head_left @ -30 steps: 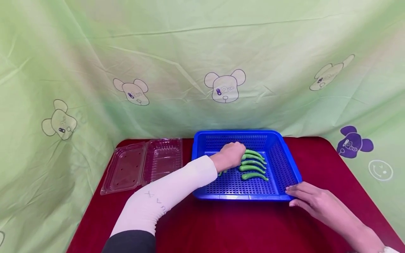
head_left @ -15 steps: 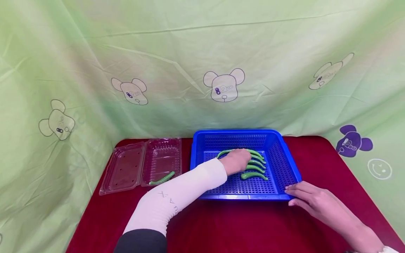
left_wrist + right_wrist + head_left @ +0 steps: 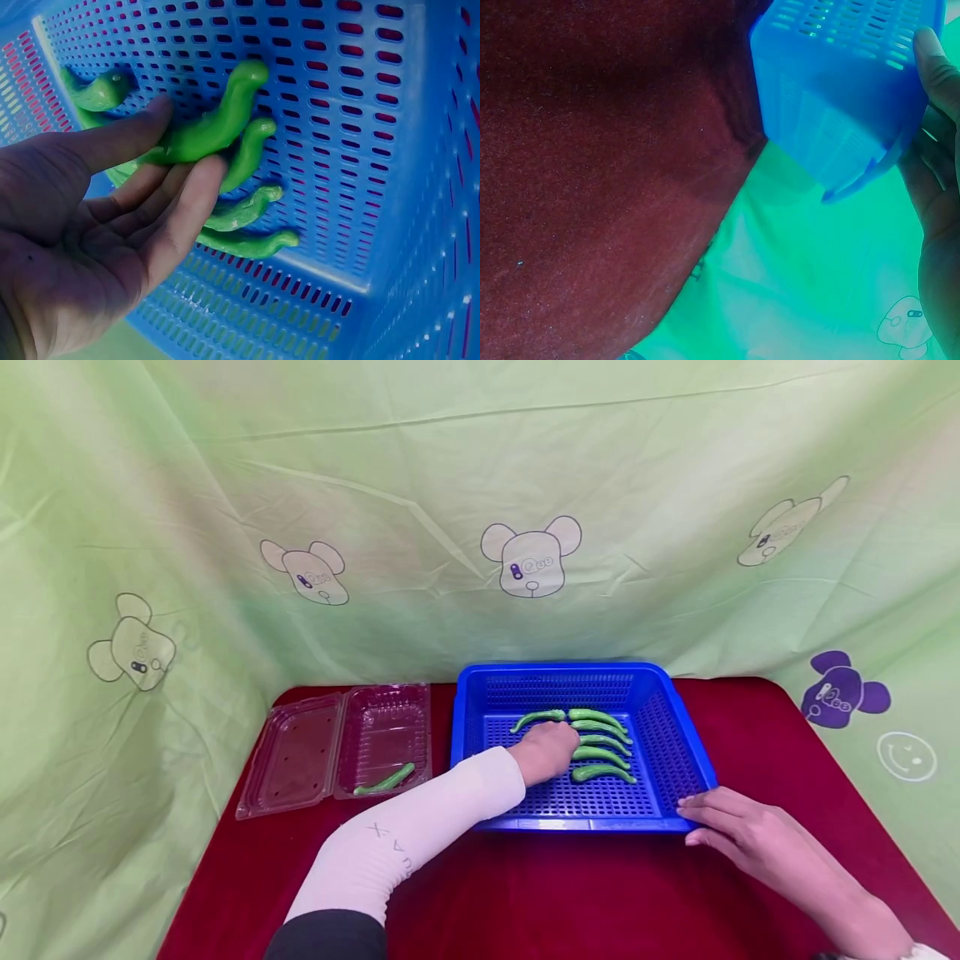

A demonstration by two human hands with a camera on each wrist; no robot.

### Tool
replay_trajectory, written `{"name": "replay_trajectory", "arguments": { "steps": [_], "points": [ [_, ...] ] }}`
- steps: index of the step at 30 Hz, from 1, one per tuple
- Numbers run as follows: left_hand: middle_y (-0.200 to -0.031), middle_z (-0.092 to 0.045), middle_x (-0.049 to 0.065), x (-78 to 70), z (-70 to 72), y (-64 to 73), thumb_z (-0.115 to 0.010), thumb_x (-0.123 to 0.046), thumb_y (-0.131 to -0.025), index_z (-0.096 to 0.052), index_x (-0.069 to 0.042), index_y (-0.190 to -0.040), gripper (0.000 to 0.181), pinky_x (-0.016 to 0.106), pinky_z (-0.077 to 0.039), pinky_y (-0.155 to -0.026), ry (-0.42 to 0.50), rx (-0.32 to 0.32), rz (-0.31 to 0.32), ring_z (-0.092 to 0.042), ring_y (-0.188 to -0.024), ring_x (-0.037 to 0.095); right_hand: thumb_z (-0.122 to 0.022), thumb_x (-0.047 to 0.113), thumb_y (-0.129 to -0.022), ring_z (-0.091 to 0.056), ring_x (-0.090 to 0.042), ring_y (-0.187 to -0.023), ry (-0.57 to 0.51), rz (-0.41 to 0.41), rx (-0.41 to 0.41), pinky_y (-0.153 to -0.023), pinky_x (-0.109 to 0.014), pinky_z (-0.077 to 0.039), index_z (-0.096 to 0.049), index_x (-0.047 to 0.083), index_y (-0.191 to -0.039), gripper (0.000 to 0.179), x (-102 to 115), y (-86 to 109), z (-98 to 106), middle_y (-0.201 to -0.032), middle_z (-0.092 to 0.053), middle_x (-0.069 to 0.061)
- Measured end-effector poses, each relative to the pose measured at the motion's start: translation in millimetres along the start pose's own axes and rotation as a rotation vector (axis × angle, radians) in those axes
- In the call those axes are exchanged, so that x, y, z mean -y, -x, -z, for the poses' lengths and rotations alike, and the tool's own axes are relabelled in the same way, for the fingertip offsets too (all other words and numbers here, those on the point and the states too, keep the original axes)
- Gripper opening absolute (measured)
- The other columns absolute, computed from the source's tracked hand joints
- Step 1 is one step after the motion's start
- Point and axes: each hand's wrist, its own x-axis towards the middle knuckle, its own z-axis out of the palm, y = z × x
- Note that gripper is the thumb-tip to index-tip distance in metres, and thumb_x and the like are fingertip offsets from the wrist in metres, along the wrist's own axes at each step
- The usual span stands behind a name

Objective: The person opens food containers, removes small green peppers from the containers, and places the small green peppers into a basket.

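My left hand (image 3: pixel 547 752) reaches into a blue plastic basket (image 3: pixel 585 825). In the left wrist view, its thumb and fingers pinch a curved green pepper (image 3: pixel 217 127). Several more peppers lie around it, such as one pepper (image 3: pixel 602 773) at the front of the right-hand row. Another pepper (image 3: pixel 534 718) lies behind my hand, at the back left. The hand and sleeve hide part of the basket floor. My right hand (image 3: pixel 750 831) grips the basket's front right corner, thumb and fingers on either side of the rim in the right wrist view.
Left of the basket lies an opened clear plastic clamshell box (image 3: pixel 386 727), its lid (image 3: pixel 292 760) folded out leftward. One green pepper (image 3: pixel 385 779) rests in its near end. A red cloth (image 3: pixel 585 893) covers the table. Green printed curtain (image 3: pixel 420 527) hangs behind and beside it.
My left hand has moved slightly right, then back left and nearer within the basket. The pepper in the clear box has come into view as the sleeve shifted. The right hand stays put.
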Motion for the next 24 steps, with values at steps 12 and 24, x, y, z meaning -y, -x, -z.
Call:
{"name": "replay_trajectory", "arguments": {
  "steps": [12,24],
  "points": [
    [-0.112,-0.074,-0.006,3.5,-5.6,-7.0,-0.064,-0.016,-0.096,-0.074,-0.023,-0.103,0.013,0.026,-0.059,-0.087,-0.057,-0.046,0.058,-0.070,-0.104,0.010,-0.036,0.060,-0.105,-0.064,-0.002,-0.100,-0.009,0.008,0.004,-0.096,-0.001,-0.044,-0.080,0.021,-0.101,0.060,0,0.1,0,-0.107,-0.073,0.014],
    [-0.114,-0.075,-0.004,12.8,9.3,-3.8,-0.066,-0.017,-0.094,-0.075,-0.023,-0.102,0.013,0.032,-0.062,-0.083,-0.046,-0.093,0.059,-0.072,-0.103,0.014,-0.038,0.061,-0.104,-0.065,-0.002,-0.098,0.001,0.003,0.004,-0.093,-0.001,-0.045,-0.080,0.021,-0.101,0.059,1,1.1,0,-0.106,-0.073,0.014]
  ]
}}
